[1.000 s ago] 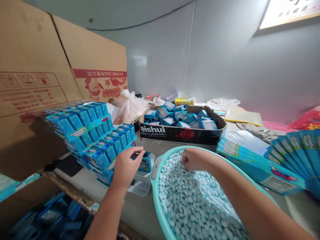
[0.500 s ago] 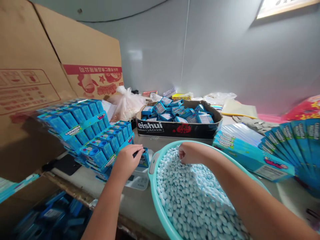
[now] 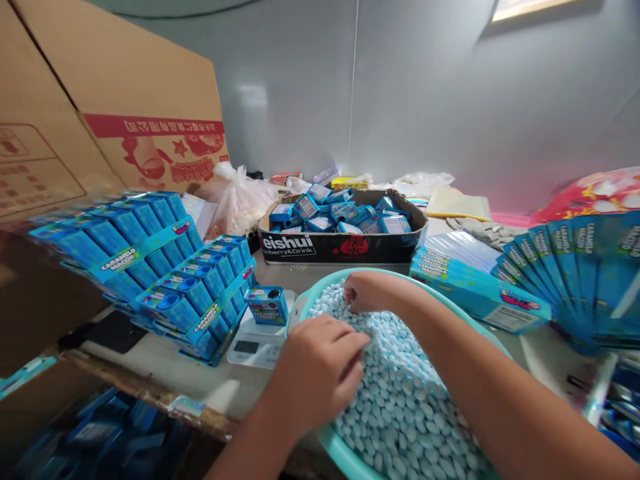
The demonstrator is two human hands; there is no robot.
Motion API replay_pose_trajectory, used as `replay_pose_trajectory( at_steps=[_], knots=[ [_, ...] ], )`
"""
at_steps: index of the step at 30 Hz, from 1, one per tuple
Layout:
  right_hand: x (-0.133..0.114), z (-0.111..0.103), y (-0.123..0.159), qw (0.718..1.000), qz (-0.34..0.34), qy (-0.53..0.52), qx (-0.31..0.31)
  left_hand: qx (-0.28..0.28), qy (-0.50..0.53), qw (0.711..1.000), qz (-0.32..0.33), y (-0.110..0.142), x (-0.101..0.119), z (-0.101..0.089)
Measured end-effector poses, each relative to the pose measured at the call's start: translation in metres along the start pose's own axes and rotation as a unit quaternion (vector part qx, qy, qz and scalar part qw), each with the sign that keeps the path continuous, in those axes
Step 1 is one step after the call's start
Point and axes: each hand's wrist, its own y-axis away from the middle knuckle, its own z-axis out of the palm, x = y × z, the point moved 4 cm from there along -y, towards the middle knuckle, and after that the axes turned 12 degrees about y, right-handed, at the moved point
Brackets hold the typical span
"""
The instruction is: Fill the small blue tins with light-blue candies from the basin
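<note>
My left hand [image 3: 324, 363] hovers over the near left rim of a turquoise basin [image 3: 343, 457]. Its fingers are loosely bent, thumb and forefinger apart, and nothing shows between them. Pale blue candies [image 3: 395, 413] fill the basin. At its far side my right hand [image 3: 361, 293] is curled down against the candies; whatever its closed fingers contain is hidden. Left of the basin, a small blue candy box [image 3: 267, 305] with a round hole in its top stands upright on a white kitchen scale [image 3: 273, 343]. Neither hand touches this box.
Stacked display trays of blue boxes [image 3: 175, 280] stand left of the scale. Behind the basin, a black carton [image 3: 320, 250] holds loose blue boxes. A long blue carton [image 3: 480, 290] and fanned blue cards [image 3: 565, 280] lie right. Large cardboard boxes [image 3: 150, 87] rise at left.
My left hand has let go of the small box on the scale and moved right, over the basin. My right hand stays among the candies. The camera view has shifted slightly.
</note>
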Motion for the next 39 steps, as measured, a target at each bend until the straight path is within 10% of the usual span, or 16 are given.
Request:
replay_pose_trajectory(
  at_steps=[6, 17, 25, 31, 39],
  knots=[
    [0.004, 0.006, -0.006, 1.0, -0.002, 0.003, 0.013, -0.133, 0.029, 0.985, -0.106, -0.005, 0.012, 0.038],
    [0.007, 0.009, -0.01, 1.0, 0.004, -0.005, 0.014, -0.147, 0.044, 0.988, -0.005, 0.003, 0.011, 0.035],
    [0.004, 0.009, -0.009, 1.0, 0.003, -0.003, 0.014, -0.057, 0.132, 0.99, -0.012, 0.014, 0.009, 0.029],
    [0.008, 0.013, -0.014, 1.0, -0.006, -0.007, 0.011, 0.05, 0.162, 0.979, 0.113, 0.018, 0.016, 0.011],
    [0.009, 0.01, -0.011, 1.0, 0.002, -0.008, 0.007, 0.248, -0.027, 0.968, 0.013, 0.019, -0.063, -0.062]
  ],
)
